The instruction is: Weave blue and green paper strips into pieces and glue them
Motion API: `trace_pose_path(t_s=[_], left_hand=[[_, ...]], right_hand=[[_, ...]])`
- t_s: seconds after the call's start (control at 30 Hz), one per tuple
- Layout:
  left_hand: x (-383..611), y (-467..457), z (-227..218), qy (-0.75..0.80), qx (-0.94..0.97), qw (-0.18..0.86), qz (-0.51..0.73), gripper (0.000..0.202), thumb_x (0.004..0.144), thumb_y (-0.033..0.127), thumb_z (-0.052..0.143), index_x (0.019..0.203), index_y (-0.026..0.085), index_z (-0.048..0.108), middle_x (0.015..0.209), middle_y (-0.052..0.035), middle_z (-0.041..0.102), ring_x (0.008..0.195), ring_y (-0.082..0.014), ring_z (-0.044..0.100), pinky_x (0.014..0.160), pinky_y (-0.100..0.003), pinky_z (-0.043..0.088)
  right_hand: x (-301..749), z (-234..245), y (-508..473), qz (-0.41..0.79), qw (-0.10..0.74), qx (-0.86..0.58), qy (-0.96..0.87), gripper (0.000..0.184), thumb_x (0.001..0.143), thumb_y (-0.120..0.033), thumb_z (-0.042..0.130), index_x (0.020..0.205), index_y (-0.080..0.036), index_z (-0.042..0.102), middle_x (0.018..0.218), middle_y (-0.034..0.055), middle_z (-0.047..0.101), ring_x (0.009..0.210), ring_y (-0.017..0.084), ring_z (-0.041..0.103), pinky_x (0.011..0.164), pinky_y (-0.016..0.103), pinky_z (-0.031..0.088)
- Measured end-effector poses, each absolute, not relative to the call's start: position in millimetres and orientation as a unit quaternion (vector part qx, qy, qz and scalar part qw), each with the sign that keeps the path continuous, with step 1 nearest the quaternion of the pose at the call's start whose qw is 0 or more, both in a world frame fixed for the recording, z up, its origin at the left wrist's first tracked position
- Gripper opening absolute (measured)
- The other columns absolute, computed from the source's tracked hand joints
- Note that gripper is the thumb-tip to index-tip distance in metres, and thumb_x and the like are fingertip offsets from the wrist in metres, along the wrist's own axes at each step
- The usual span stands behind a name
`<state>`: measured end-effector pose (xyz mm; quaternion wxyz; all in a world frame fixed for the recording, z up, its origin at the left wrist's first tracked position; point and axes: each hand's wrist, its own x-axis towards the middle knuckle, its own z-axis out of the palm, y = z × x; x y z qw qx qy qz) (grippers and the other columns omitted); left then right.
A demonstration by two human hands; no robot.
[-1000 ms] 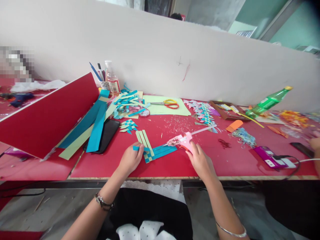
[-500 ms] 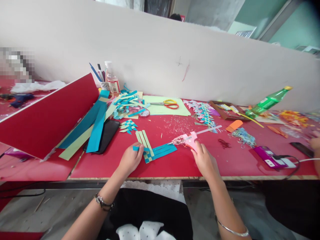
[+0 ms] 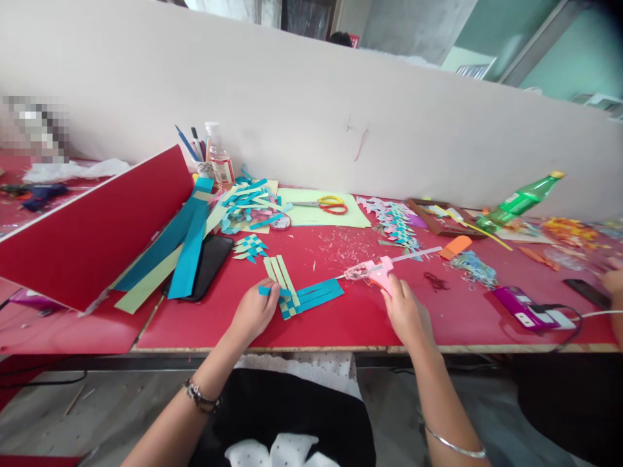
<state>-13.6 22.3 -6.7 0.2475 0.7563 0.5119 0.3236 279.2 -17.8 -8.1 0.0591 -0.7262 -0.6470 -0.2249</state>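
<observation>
My right hand (image 3: 405, 311) grips the handle of a pink hot glue gun (image 3: 374, 270), with a clear glue stick (image 3: 418, 253) poking out of its back. The gun's nozzle points left, close to the right end of some blue paper strips (image 3: 321, 295). Those strips interlace with pale yellow strips (image 3: 282, 275), forming a small checkered corner. My left hand (image 3: 256, 311) is closed, its fingers pinching a blue strip at the left edge of this woven paper. A finished-looking checkered piece (image 3: 250, 247) lies just behind it.
Scissors (image 3: 327, 205) rest on pale green paper (image 3: 311, 217) by the white partition. Paper scraps (image 3: 248, 201), a black phone (image 3: 209, 269) and a red board (image 3: 102, 227) are on the left. Right are a tilted green bottle (image 3: 523, 201), a purple power strip (image 3: 523, 308) and another person's hand (image 3: 612, 279).
My right hand has drawn the glue gun a little to the right, away from the blue strips. My left hand stays in place on the woven paper.
</observation>
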Motion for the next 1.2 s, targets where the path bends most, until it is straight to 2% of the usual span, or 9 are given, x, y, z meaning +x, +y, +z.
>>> trace_pose_path(t_s=[0.23, 0.4, 0.5, 0.63, 0.73, 0.87, 0.97, 1.2], left_hand=[[-14, 22, -4, 0.503, 0.767, 0.24, 0.317, 0.037, 0.088, 0.033, 0.023, 0.062, 0.018, 0.044, 0.064, -0.0017, 0.049, 0.061, -0.0131, 0.049, 0.06, -0.024, 0.037], [-15, 19, 0, 0.482, 0.796, 0.242, 0.275, 0.034, 0.085, 0.038, 0.033, 0.068, 0.017, 0.053, 0.071, -0.0024, 0.053, 0.065, -0.0133, 0.051, 0.059, -0.023, 0.038], [-15, 19, -1, 0.474, 0.806, 0.232, 0.268, 0.026, 0.082, 0.035, 0.039, 0.073, 0.017, 0.056, 0.078, -0.0028, 0.053, 0.068, -0.0129, 0.051, 0.061, -0.022, 0.039], [-14, 21, -6, 0.469, 0.816, 0.216, 0.26, 0.014, 0.079, 0.024, 0.044, 0.075, 0.018, 0.056, 0.079, -0.0022, 0.053, 0.068, -0.012, 0.05, 0.06, -0.021, 0.038], [-14, 23, -9, 0.466, 0.821, 0.21, 0.256, 0.011, 0.078, 0.02, 0.045, 0.075, 0.019, 0.055, 0.079, -0.0016, 0.052, 0.069, -0.0116, 0.05, 0.06, -0.02, 0.038], [-14, 23, -10, 0.465, 0.822, 0.204, 0.257, 0.01, 0.077, 0.018, 0.046, 0.077, 0.019, 0.056, 0.079, -0.0017, 0.052, 0.07, -0.0122, 0.05, 0.06, -0.02, 0.038], [-14, 23, -10, 0.465, 0.821, 0.207, 0.258, 0.009, 0.076, 0.018, 0.047, 0.077, 0.019, 0.055, 0.078, -0.0017, 0.051, 0.07, -0.0123, 0.05, 0.06, -0.02, 0.038], [-14, 23, -11, 0.464, 0.823, 0.202, 0.259, 0.009, 0.076, 0.019, 0.047, 0.078, 0.018, 0.056, 0.077, -0.0014, 0.05, 0.068, -0.0118, 0.049, 0.058, -0.02, 0.037]], right_hand=[[302, -8, -8, -0.194, 0.085, -0.775, -0.596, 0.04, 0.084, -0.035, 0.034, 0.116, -0.01, 0.039, 0.089, 0.014, 0.055, 0.074, 0.02, 0.055, 0.049, 0.026, 0.034], [314, -14, -5, -0.21, 0.117, -0.762, -0.601, 0.04, 0.082, -0.04, 0.037, 0.101, -0.008, 0.051, 0.08, 0.0158, 0.055, 0.074, 0.024, 0.052, 0.056, 0.031, 0.034], [309, -14, -8, -0.239, 0.144, -0.764, -0.582, 0.04, 0.081, -0.041, 0.038, 0.1, -0.009, 0.054, 0.081, 0.0161, 0.054, 0.078, 0.026, 0.05, 0.06, 0.034, 0.034], [284, -10, -14, -0.25, 0.246, -0.727, -0.59, 0.032, 0.082, -0.03, 0.039, 0.103, -0.011, 0.053, 0.09, 0.0154, 0.053, 0.085, 0.024, 0.048, 0.071, 0.034, 0.037], [251, -6, -16, -0.215, 0.331, -0.654, -0.646, 0.028, 0.082, -0.023, 0.038, 0.104, -0.015, 0.053, 0.097, 0.0124, 0.05, 0.094, 0.023, 0.046, 0.08, 0.036, 0.037], [199, -2, -18, -0.107, 0.261, -0.586, -0.76, 0.031, 0.082, -0.02, 0.036, 0.108, -0.023, 0.054, 0.106, 0.0093, 0.046, 0.098, 0.021, 0.043, 0.085, 0.038, 0.035], [168, 0, -21, -0.061, 0.206, -0.568, -0.795, 0.033, 0.083, -0.025, 0.037, 0.113, -0.029, 0.051, 0.116, 0.0075, 0.042, 0.104, 0.022, 0.04, 0.092, 0.043, 0.028], [150, -2, -21, -0.054, 0.175, -0.582, -0.793, 0.031, 0.083, -0.032, 0.039, 0.11, -0.03, 0.053, 0.124, 0.0068, 0.04, 0.112, 0.025, 0.035, 0.095, 0.051, 0.015]])
